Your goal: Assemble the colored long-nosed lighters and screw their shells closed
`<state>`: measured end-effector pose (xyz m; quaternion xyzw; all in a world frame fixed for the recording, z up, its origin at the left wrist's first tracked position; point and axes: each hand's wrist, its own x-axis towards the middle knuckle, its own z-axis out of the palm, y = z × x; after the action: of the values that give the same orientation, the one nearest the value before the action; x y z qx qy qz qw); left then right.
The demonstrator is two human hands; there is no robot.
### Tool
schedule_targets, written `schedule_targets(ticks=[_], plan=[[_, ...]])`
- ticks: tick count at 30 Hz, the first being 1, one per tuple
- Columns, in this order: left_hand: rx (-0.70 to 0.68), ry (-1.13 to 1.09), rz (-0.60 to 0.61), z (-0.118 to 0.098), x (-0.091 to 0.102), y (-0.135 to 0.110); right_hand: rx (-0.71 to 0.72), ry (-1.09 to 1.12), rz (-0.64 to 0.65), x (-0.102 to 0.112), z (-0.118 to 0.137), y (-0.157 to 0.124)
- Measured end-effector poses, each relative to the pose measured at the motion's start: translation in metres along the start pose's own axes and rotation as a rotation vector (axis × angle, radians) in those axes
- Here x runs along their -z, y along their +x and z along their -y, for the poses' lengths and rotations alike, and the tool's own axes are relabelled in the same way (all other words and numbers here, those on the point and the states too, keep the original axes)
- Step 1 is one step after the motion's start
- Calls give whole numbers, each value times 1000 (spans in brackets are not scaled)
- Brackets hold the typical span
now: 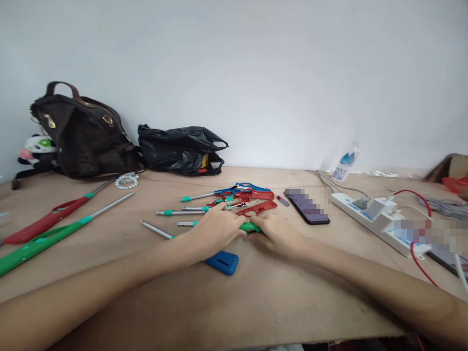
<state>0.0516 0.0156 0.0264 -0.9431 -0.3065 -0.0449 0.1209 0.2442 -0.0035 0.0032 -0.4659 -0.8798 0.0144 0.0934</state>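
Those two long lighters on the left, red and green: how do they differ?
The red lighter lies farther back, the green lighter nearer the table edge. The red lighter's tube tip ends by the bead ring near the handbag; the green lighter's ends on bare table. Both lie slanted, side by side, with teal collars and metal tubes.

Left hand [215, 227] and right hand [280, 237] meet, both curled closed.

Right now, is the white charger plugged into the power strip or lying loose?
Plugged in: the white charger stands seated on the power strip's top face.
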Motion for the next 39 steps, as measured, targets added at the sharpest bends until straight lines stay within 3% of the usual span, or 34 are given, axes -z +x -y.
schedule_targets(ticks=[6,13,24,33,39], plan=[[26,-23,-12,25,8,1,-25,67,-43,-3,-17,5],[110,-47,122,55,12,-1,-55,-15,-62,0,-28,7],[165,-41,88,82,26,-5,-94,-48,-84,-2,-32,6],[74,10,132,82,18,-5,-97,-46,-55,2,-30,5],[-11,80,60,45,5,-4,-85,-113,-25,3,-14,0]])
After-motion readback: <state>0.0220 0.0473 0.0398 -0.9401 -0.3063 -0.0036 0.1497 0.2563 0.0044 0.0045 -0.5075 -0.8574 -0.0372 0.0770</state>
